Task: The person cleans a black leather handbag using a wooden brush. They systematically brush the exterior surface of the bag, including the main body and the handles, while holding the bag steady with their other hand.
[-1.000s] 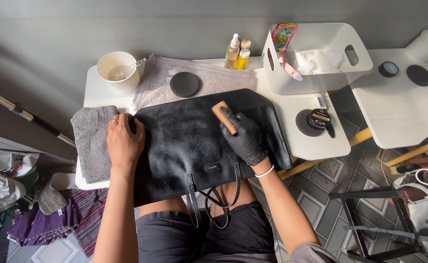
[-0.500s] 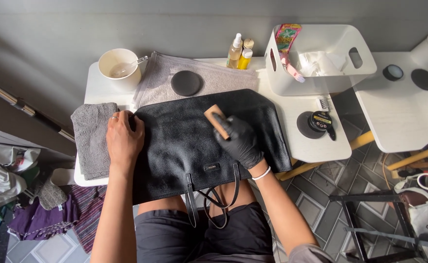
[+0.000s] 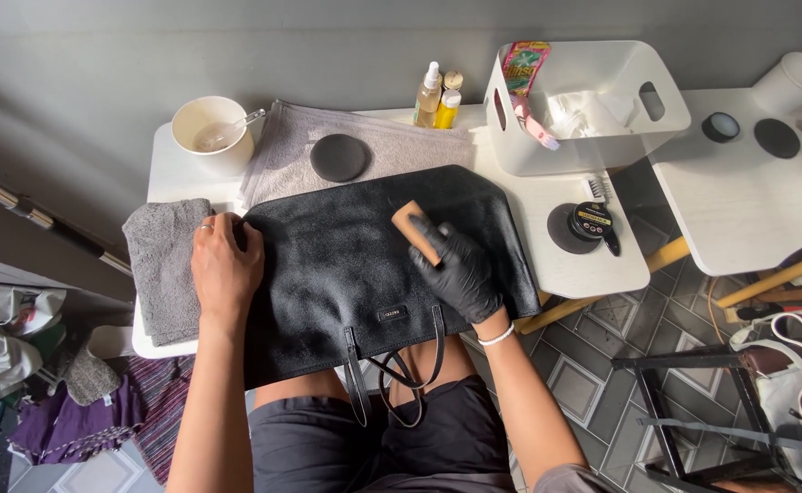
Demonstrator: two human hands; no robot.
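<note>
Black bag looks like grainy, pebbled leather with a soft sheen. On it, the brush has a smooth wooden back, held by the right hand in a matt black rubbery glove. Left of the bag, a nubby grey terry towel on the smooth white worktop.

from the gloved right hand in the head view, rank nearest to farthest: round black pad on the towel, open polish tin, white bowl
From the right hand:
1. Open polish tin, to its right on the white table.
2. Round black pad, up and left on the grey towel.
3. White bowl, far left corner.
</note>
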